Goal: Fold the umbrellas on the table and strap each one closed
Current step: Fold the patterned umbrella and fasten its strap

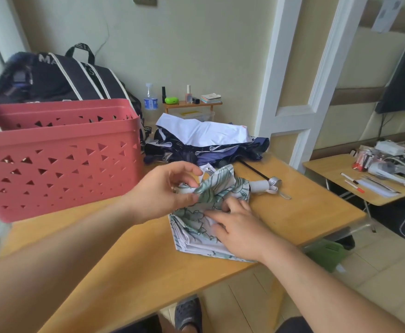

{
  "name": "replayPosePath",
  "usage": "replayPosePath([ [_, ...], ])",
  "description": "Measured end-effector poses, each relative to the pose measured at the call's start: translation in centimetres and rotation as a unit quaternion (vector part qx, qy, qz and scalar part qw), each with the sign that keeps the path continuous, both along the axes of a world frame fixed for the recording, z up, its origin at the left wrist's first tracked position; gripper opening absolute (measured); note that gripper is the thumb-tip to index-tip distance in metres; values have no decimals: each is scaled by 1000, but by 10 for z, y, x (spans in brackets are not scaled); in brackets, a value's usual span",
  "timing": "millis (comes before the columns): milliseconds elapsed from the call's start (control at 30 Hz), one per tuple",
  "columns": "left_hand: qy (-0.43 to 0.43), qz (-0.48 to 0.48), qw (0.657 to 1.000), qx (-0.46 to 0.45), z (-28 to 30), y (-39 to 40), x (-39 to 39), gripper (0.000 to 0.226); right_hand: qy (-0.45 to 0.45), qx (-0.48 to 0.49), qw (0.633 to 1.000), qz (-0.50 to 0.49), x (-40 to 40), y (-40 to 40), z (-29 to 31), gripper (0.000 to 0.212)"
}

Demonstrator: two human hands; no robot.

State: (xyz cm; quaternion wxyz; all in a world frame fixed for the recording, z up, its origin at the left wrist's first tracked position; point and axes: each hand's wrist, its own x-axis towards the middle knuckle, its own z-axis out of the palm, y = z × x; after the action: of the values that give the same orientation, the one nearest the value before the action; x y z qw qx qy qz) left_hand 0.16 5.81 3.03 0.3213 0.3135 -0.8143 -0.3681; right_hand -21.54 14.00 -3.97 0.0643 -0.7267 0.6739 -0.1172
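The left hand (165, 191) pinches a fold of green-and-white printed canopy between thumb and fingers (192, 182), lifting it off the bundle. The right hand (238, 227) lies flat on the same floral umbrella (196, 227), its fingers straight and spread, pressing the pleated fabric onto the desk (115, 255). The umbrella's white handle (261, 185) with a wrist loop points away toward the desk's right edge. Just behind lies a navy-and-white umbrella (204, 143), unfolded and crumpled, its black shaft reaching toward the handle. A pink perforated basket (59, 157) stands at the left, a black bag (59, 78) behind it.
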Motion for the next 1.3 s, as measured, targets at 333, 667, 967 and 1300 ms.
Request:
replayPosePath([
  [333,55,122,988,-77,-38,13,-1,22,-325,-239,903,-148,-20,-10,45,17],
  [667,149,209,964,-66,-54,8,-11,37,-419,-138,892,-97,-20,-55,76,32],
  [967,154,183,971,-26,-48,3,-8,39,-605,-112,774,-149,-37,-45,89,48],
  [1300,183,211,960,1,-35,-6,-18,54,-413,-137,898,-61,-35,-33,79,103],
])
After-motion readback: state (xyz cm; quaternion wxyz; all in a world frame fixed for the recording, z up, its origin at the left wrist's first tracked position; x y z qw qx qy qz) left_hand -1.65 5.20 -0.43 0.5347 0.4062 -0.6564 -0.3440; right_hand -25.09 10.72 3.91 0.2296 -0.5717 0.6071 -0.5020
